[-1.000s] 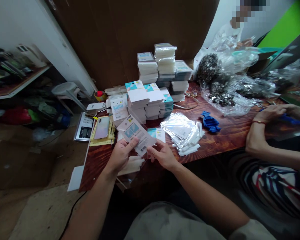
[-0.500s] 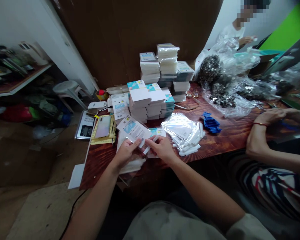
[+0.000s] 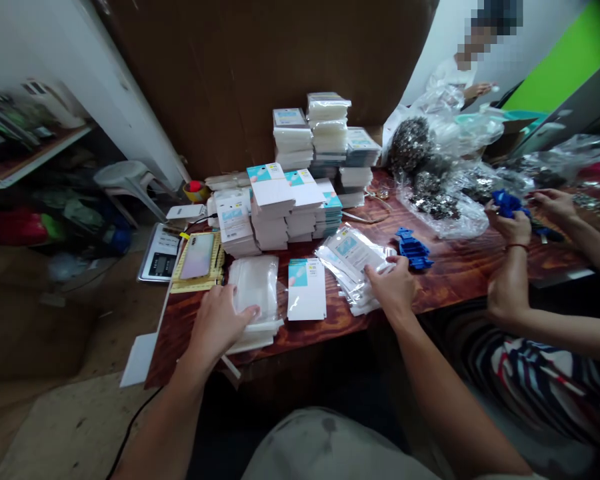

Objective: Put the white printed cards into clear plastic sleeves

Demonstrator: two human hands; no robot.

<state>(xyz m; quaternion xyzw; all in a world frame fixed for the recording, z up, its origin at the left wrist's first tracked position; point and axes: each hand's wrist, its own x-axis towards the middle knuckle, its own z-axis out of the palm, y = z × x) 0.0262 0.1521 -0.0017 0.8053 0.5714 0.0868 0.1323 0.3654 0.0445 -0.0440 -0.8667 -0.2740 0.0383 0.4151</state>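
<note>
My left hand (image 3: 225, 315) rests with fingers apart at the left side of a stack of clear plastic bags (image 3: 258, 287). On the right, my right hand (image 3: 394, 285) has its thumb and fingers on a bagged card (image 3: 353, 248), which lies on a spread pile of filled bags. Between the two hands lies a small stack of white cards with blue and yellow print (image 3: 307, 297). Taller stacks of cards (image 3: 273, 193) stand behind it, with piles of filled bags (image 3: 329, 123) farther back.
A phone (image 3: 197, 255) lies on a yellow pad beside a scale (image 3: 161, 257) at the left edge. A blue plastic part (image 3: 413, 249) is right of the filled bags. Bags of shiny metal pieces (image 3: 437, 193) lie farther right, near another person's hands holding a blue item (image 3: 509, 203).
My hands have moved apart, left onto the clear bags and right onto the filled pile. The bagged card is now on that pile. The other person's hands have lifted a blue item.
</note>
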